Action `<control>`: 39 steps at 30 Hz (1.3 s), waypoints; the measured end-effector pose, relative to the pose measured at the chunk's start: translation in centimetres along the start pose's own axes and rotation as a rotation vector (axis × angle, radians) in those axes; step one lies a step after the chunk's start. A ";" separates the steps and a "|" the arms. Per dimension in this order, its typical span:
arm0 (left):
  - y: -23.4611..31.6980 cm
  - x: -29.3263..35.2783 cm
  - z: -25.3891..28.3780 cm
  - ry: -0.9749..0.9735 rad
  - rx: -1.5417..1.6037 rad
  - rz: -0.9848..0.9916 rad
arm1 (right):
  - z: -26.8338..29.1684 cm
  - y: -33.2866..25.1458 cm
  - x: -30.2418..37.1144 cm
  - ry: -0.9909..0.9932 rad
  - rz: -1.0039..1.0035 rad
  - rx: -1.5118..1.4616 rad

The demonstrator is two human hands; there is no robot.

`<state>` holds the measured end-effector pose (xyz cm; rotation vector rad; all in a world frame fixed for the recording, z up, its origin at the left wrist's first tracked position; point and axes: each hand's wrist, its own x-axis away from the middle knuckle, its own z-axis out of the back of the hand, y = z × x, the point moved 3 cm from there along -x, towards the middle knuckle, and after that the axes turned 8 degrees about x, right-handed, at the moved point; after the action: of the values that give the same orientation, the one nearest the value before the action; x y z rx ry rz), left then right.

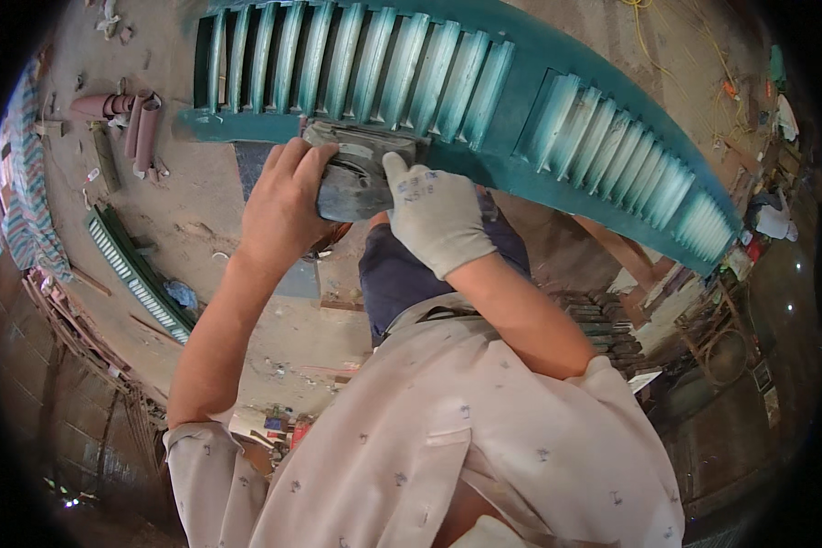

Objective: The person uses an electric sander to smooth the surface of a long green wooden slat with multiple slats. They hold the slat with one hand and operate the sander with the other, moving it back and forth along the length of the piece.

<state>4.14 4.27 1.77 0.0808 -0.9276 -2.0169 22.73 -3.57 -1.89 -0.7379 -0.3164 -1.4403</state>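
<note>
In the head view, the bare left hand (281, 205) is gripping the left side of a grey sander (356, 173), fingers closed around it. The gloved right hand (438, 219) is closing on its right side. The sander is pressing on the near rail of a teal shutter (521, 119).

Few packages show, and no signs or screens. On the floor by the person's left elbow lies a cluster of small boxes (279, 427), blue, red and white, too small to tell apart. At the right edge, past the far end of the green shutter, stands a white plastic bottle (774, 222), with small coloured packets (738, 260) just beside it, blurred.
</note>
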 end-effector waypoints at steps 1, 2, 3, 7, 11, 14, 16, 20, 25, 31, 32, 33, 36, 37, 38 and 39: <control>0.5 -0.2 -0.3 -0.016 0.007 -0.008 | 0.0 0.4 0.1 -0.014 0.001 -0.012; 1.4 -0.4 -1.0 -0.028 0.018 -0.016 | 0.1 1.3 1.2 0.227 0.055 -0.053; 2.3 -0.6 -1.7 -0.042 0.029 -0.024 | -0.3 2.6 1.9 0.169 0.031 -0.114; 6.0 -1.2 -7.0 -0.046 0.077 -0.103 | 0.5 7.7 5.8 0.032 -0.077 -0.051; 9.5 -1.9 -10.4 -0.071 0.126 -0.091 | -0.9 11.0 7.9 -0.020 -0.163 0.052; 7.6 -1.3 -8.6 -0.026 0.119 -0.070 | -0.8 9.7 6.8 -0.055 -0.127 0.069; 5.2 -0.7 -6.2 -0.024 0.085 -0.024 | -0.2 7.0 4.6 -0.027 -0.064 0.005; 1.4 -0.6 -1.2 -0.059 -0.013 0.042 | -0.3 1.4 0.4 -0.007 -0.022 -0.109; 2.2 -0.8 -1.6 -0.088 -0.015 0.059 | -0.2 2.4 1.3 0.056 0.018 -0.117; 8.1 -1.5 -9.2 -0.059 0.033 -0.094 | -0.4 10.5 7.7 0.192 -0.087 -0.035; 9.6 -1.7 -10.8 -0.054 0.052 -0.110 | -0.4 12.1 8.9 0.173 -0.140 -0.052; 11.3 -2.0 -12.3 -0.096 0.054 -0.066 | -0.2 13.4 9.9 0.153 -0.193 -0.063; 14.7 -2.5 -16.5 -0.056 0.061 -0.140 | -1.1 15.7 12.4 0.273 -0.171 -0.150; 15.4 -2.9 -16.8 -0.070 0.048 -0.156 | -1.4 15.8 12.4 0.263 -0.152 -0.148; 15.1 -2.9 -16.5 -0.060 0.051 -0.145 | -1.7 15.9 12.2 0.252 -0.131 -0.145; 14.3 -2.7 -15.8 -0.049 0.053 -0.131 | -1.7 16.1 11.9 0.239 -0.107 -0.141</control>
<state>21.81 -7.54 -1.18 0.1253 -1.0306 -2.1229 39.51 -14.50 -0.20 -0.6605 -0.0709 -1.6470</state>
